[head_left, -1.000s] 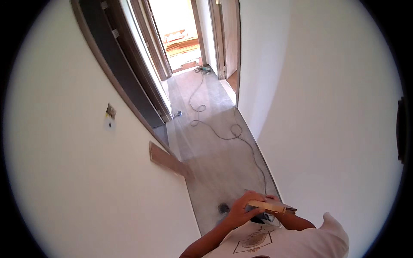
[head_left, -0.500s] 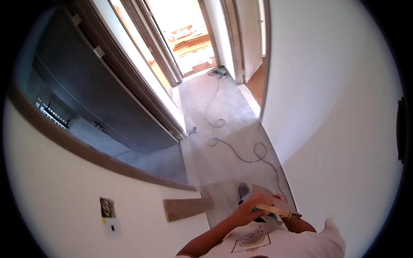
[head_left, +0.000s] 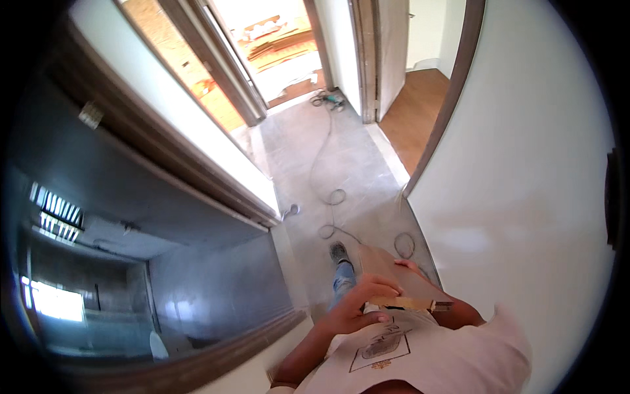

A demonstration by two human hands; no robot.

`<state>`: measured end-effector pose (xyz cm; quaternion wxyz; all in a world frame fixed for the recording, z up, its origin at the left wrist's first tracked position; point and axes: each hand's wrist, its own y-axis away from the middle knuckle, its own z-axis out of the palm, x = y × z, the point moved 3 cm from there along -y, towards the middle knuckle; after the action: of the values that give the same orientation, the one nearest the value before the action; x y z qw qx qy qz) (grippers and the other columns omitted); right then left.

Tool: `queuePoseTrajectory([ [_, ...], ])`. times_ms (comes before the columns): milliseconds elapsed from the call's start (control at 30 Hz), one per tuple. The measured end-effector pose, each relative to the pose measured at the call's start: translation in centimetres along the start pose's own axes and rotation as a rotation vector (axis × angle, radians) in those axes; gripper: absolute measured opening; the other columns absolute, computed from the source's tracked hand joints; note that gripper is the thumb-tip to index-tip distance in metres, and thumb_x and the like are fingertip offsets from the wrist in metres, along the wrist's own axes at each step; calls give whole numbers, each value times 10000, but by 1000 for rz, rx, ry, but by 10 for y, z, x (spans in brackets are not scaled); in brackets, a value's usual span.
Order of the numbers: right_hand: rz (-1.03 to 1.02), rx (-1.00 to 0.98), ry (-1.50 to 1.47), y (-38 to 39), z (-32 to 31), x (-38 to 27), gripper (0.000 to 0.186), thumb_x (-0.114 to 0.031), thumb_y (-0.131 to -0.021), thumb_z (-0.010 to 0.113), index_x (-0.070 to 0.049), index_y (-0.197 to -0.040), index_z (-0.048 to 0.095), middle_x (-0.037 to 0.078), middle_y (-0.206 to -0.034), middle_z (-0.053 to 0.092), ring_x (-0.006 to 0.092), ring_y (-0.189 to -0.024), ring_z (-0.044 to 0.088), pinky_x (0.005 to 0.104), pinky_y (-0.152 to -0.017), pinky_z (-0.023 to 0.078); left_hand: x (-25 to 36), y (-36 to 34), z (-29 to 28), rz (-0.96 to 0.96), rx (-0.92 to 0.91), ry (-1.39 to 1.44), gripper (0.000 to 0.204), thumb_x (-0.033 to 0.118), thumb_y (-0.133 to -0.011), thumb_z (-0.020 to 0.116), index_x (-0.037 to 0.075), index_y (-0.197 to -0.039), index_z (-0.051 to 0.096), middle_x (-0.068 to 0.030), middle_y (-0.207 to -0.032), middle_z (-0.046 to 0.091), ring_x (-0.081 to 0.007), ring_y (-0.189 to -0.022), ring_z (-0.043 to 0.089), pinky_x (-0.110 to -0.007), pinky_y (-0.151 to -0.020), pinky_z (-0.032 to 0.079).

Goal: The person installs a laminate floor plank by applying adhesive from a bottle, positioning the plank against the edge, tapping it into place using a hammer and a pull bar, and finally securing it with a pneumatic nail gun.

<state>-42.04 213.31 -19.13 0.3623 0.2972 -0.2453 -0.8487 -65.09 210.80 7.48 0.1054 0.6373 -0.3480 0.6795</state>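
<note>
My left hand (head_left: 365, 295) grips the near left edge of a flat grey-brown plank (head_left: 400, 282), fingers over it and thumb below. My right hand (head_left: 408, 265) holds the same plank by its far right side, its fingertips showing at the edge. A pale tan, unfinished strip (head_left: 410, 303) shows along the plank's near end. The plank is held level in front of my pale T-shirt (head_left: 420, 348), and one shoe (head_left: 338, 252) shows on the grey floor beyond it.
A cord (head_left: 333, 197) loops along the corridor floor (head_left: 308, 157) to a green power tool (head_left: 332, 100) by the far doorway. A dark door (head_left: 164, 190) opens at left into a grey room, a pale door (head_left: 391, 59) stands at right, and a white wall (head_left: 525, 197) runs alongside.
I have moved along the corridor with the plank. The dark doorway at left has grown large, and the plank that leaned by the left wall has left view.
</note>
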Motion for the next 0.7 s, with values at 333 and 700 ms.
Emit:
queuePoseTrajectory([
  [333,-182,100,-117,-121,95,-150,402,-302,-962,580,-25,-1251,620,154,-1163,704,311,-1041,684,451,-979,528,-73,-186,-193,87,-60,145,212,29,-962,666,-16,-1168,648,-186,-1222,661,-284,-1082,629,-388,-946,504],
  [700,-136,334,-231,-264,99,-337,452,-306,-960,574,-15,-1304,598,164,-1222,699,323,-1073,687,473,-1000,524,-194,-396,-307,-50,-42,192,276,184,-893,789,38,-1089,661,-162,-1129,717,-308,-1056,662,-424,-938,482],
])
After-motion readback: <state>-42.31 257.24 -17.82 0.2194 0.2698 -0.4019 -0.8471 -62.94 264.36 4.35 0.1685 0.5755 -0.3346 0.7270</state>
